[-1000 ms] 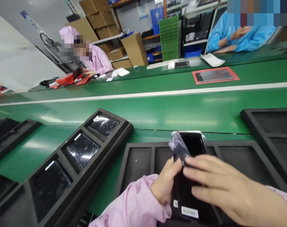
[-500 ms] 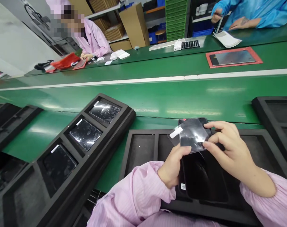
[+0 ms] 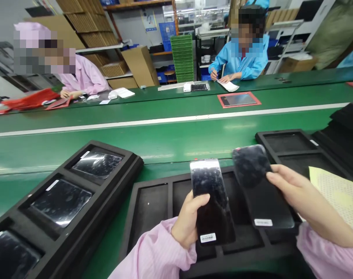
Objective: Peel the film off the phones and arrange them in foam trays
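My left hand (image 3: 188, 217) is closed round the edge of a black phone screen (image 3: 215, 211), thumb on its face. That screen is glossy, reflects bright light at its top end and carries a white barcode label near its bottom. To its right, my right hand (image 3: 295, 190) grips a second black phone screen (image 3: 259, 186) by its right edge. This one also bears a white label at the bottom and a small red tab at the top corner. Both screens are tilted over a black foam tray (image 3: 153, 186) with recessed compartments, and they hide part of it.
At left, a stack of foam trays (image 3: 106, 193) holds several phone screens. Another foam tray (image 3: 295, 133) and a yellow printed sheet (image 3: 336, 190) lie at right. Across the green bench (image 3: 170, 135) sit two people, with a red-framed panel (image 3: 240, 99) before one.
The two screens, stacked together under a clear film earlier, are now apart, one in each hand. My right hand has moved right. The view has turned right and up.
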`<state>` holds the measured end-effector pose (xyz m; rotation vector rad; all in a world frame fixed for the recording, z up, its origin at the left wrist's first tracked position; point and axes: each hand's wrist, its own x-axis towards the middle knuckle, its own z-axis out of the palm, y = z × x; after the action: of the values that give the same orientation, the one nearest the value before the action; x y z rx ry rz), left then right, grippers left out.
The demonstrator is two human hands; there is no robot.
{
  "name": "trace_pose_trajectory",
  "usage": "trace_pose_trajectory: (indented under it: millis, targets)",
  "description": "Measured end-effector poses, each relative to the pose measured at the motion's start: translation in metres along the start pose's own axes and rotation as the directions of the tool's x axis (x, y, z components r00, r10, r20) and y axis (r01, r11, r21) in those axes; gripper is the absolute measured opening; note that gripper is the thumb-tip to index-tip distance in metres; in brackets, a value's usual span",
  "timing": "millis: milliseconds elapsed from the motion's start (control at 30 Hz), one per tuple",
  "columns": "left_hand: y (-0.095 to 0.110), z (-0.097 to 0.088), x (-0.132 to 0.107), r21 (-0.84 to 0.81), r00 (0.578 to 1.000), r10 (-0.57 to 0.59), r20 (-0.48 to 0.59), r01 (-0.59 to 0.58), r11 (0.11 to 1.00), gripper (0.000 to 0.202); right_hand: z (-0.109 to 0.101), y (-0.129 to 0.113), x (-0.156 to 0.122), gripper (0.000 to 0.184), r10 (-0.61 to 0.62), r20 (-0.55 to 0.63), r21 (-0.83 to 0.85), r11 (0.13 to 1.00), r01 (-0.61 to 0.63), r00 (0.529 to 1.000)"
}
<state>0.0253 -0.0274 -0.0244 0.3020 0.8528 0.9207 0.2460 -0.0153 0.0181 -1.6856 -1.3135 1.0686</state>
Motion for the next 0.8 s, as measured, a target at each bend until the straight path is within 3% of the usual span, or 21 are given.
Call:
trace_pose_trajectory:
  millis: [100,200,267,333,433,533,633,700,733,800]
  targets:
    - [0.003,0.002,-0.002,0.005,0.999,-0.037,0.023,0.037,0.999,0.031,-0.028,0.019,-0.005,0.039,0.081,-0.126,-0.043,0.995,-0.087,0.989]
    - [0.000,-0.001,-0.002,0.018,0.998,-0.056,0.004,0.056,0.998,0.032,-0.037,0.044,-0.004,0.041,0.081,-0.098,-0.315,0.943,-0.108,0.992]
    - [-0.004,-0.003,-0.002,0.032,0.998,-0.065,0.001,0.065,0.997,0.032,-0.034,0.055,-0.001,0.049,-0.010,-0.081,-0.539,0.842,-0.035,0.997]
    - [-0.008,-0.005,-0.002,0.048,0.997,-0.078,0.010,0.077,0.996,0.033,-0.027,0.053,0.005,0.057,-0.193,-0.085,-0.690,0.719,0.082,0.977]
    - [-0.011,-0.002,-0.004,0.068,0.995,-0.093,0.036,0.090,0.994,0.033,-0.009,0.028,0.017,0.049,-0.506,-0.010,-0.672,0.642,0.369,0.863]
    - [-0.009,0.003,-0.006,0.127,0.993,-0.088,0.075,0.079,0.989,0.035,0.019,-0.004,0.029,0.030,-0.673,0.175,-0.426,0.607,0.671,0.719]
    - [-0.006,0.006,-0.005,0.206,0.987,-0.107,0.122,0.080,0.975,0.039,0.046,-0.021,0.038,0.021,-0.726,0.282,-0.249,0.575,0.779,0.627]
    - [-0.005,0.006,-0.003,0.225,0.985,-0.125,0.123,0.095,0.970,0.040,0.057,-0.022,0.039,0.019,-0.780,0.254,-0.225,0.527,0.819,0.572]
    - [-0.005,0.005,-0.002,0.227,0.984,-0.129,0.119,0.099,0.969,0.040,0.060,-0.019,0.038,0.020,-0.821,0.216,-0.247,0.478,0.843,0.529]
    - [-0.004,0.004,0.000,0.222,0.986,-0.125,0.107,0.099,0.970,0.040,0.059,-0.013,0.029,0.022,-0.903,0.166,-0.327,0.328,0.886,0.396]
